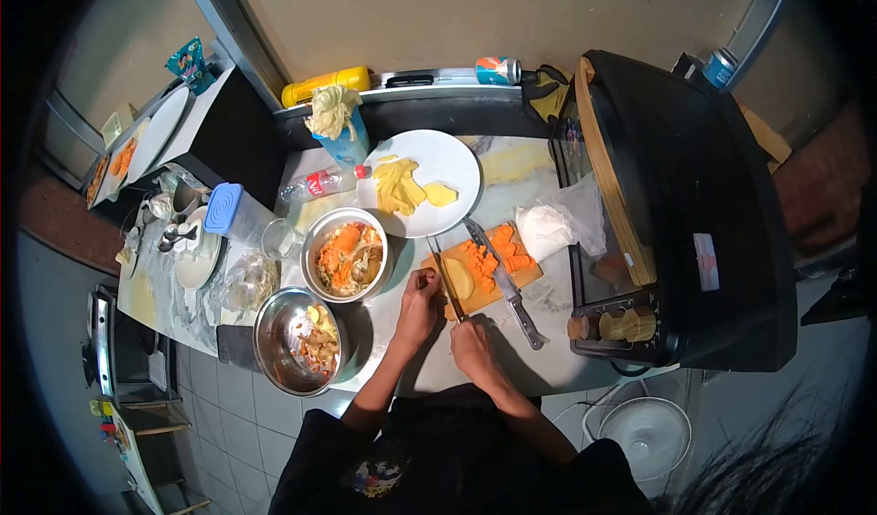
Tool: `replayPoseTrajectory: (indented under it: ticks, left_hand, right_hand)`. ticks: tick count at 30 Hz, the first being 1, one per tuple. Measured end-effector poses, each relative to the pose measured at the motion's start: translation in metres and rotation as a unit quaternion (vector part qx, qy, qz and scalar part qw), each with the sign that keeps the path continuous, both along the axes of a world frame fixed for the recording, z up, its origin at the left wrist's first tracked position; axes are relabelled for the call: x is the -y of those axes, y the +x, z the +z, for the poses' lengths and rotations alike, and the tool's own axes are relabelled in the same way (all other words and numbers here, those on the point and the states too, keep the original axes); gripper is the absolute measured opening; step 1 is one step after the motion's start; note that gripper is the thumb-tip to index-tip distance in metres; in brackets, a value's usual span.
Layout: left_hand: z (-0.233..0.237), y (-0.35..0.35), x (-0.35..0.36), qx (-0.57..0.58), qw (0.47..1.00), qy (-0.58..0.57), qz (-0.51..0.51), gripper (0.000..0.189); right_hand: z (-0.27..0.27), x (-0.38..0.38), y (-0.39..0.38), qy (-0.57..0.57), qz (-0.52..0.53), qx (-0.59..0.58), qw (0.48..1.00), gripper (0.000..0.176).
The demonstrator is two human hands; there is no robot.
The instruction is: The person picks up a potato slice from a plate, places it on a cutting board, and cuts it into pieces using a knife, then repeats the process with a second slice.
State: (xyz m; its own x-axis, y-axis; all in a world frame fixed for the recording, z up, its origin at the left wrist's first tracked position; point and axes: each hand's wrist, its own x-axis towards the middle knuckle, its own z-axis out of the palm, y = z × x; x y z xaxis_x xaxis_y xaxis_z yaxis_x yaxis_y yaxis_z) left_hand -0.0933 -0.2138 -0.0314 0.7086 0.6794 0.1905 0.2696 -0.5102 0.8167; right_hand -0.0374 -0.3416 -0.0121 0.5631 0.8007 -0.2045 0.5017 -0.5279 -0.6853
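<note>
My right hand (472,345) is wrapped around the handle of a knife (445,274), whose dark narrow blade points away from me over the left side of an orange cutting board (524,278). Just right of that blade lies a pale yellow potato piece (460,279). My left hand (419,299) is curled closed at the board's left edge, beside the blade; whatever its fingers hold, if anything, is hidden. Chopped orange carrot (481,264) covers the board's right part. Across the board rests a second, wider knife (513,303), its black handle toward me.
A white plate (402,150) with yellow slices stands behind the board. On the left are a pot of shredded vegetables (320,287) and a steel bowl with peelings (274,332). A black oven (722,214) and a white plastic bag (545,232) stand right.
</note>
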Motion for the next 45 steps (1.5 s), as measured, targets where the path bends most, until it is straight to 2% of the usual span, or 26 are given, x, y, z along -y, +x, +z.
replayPoseTrajectory:
  ticks: [3,8,10,16,19,22,24,31,40,42,45]
  left_hand:
    - [-0.001,0.001,0.001,0.018,0.999,-0.04,0.01,0.038]
    - [-0.009,0.0,0.0,0.028,0.999,-0.013,0.013,0.035]
    - [-0.007,0.001,0.0,0.031,0.999,0.006,0.007,0.034]
    - [0.009,0.001,0.003,0.013,1.0,-0.015,0.01,0.037]
    - [0.008,0.001,0.003,0.015,1.0,0.002,0.011,0.039]
    - [0.003,0.001,0.002,0.017,1.0,0.012,0.012,0.039]
    - [0.003,0.001,0.0,0.012,0.999,-0.042,0.02,0.037]
    - [0.01,0.001,-0.003,-0.012,0.998,-0.055,0.028,0.031]
    - [0.019,-0.003,-0.009,-0.012,0.998,-0.056,-0.016,0.039]
    - [0.024,-0.004,-0.01,-0.009,0.999,-0.023,-0.045,0.042]
    - [0.026,-0.004,-0.01,-0.015,0.998,-0.04,-0.045,0.043]
  right_hand:
    - [0.002,0.001,0.0,0.0,-0.005,0.014,1.0,0.028]
    - [-0.01,-0.001,0.0,0.0,-0.002,0.013,1.0,0.029]
    - [0.002,-0.002,0.0,-0.04,0.0,0.001,0.999,0.019]
    - [0.0,-0.004,-0.002,-0.059,-0.032,-0.023,0.997,0.018]
    - [0.011,-0.006,0.001,-0.035,-0.006,-0.006,0.999,0.019]
    - [0.013,-0.006,0.001,-0.044,-0.032,-0.02,0.998,0.021]
    - [0.006,-0.006,-0.001,-0.036,-0.048,-0.017,0.998,0.023]
    - [0.005,-0.004,-0.001,-0.026,-0.077,-0.059,0.995,0.027]
    - [0.003,-0.001,0.004,-0.011,-0.035,-0.059,0.998,0.027]
    - [0.001,-0.001,0.004,-0.008,-0.042,-0.059,0.997,0.028]
    - [0.002,0.0,0.002,-0.009,-0.049,-0.059,0.997,0.028]
